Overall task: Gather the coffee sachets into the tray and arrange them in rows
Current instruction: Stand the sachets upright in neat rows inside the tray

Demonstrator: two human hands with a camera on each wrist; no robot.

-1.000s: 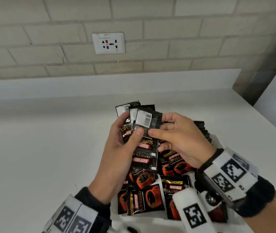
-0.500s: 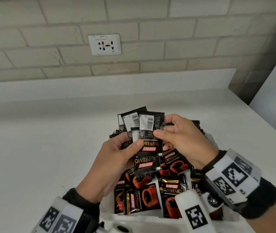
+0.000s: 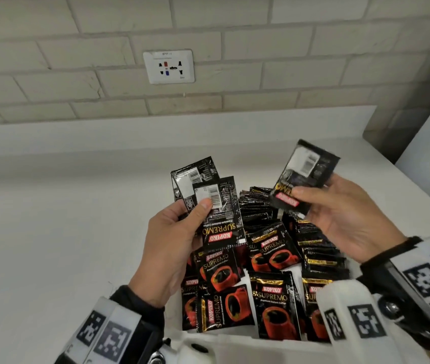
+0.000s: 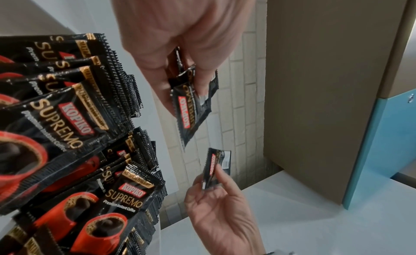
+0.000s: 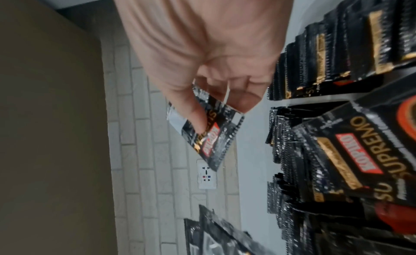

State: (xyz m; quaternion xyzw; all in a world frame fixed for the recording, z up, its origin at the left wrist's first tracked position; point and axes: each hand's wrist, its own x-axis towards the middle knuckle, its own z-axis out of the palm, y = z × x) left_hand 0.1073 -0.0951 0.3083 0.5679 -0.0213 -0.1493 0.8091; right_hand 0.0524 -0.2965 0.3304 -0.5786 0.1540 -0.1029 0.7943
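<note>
Coffee sachets (image 3: 269, 290) fill the white tray (image 3: 234, 345) at the near edge of the white worktop (image 3: 51, 232): we see small black foil packets with zigzag-cut ends, each printed with a red "KOPIKO" label, gold "SUPREMO" lettering and a red cup of dark coffee. Those nearest us lie face up and overlap loosely, some tilted, while farther back they stand on edge in tight rows (image 3: 257, 206), so that only their serrated tops and gold bands show. We see the left hand (image 3: 171, 248) raised above the left part of the tray, its thumb and fingers (image 3: 204, 206) gripping a small fan of sachets (image 3: 219, 206) turned back side out, white barcode patches up and the brand name upside down; the left wrist view shows the fingers curled round these packets. The right hand (image 3: 339, 219) is held above the right part of the tray, well apart from the left, and pinches a single sachet (image 3: 305, 174) between thumb and fingers, also back side out and tilted, its picture slightly blurred. Both wrists carry white bands with black square markers (image 3: 426, 279). Behind the worktop rises a pale brick wall (image 3: 287, 74) with a white socket plate (image 3: 168, 66).
</note>
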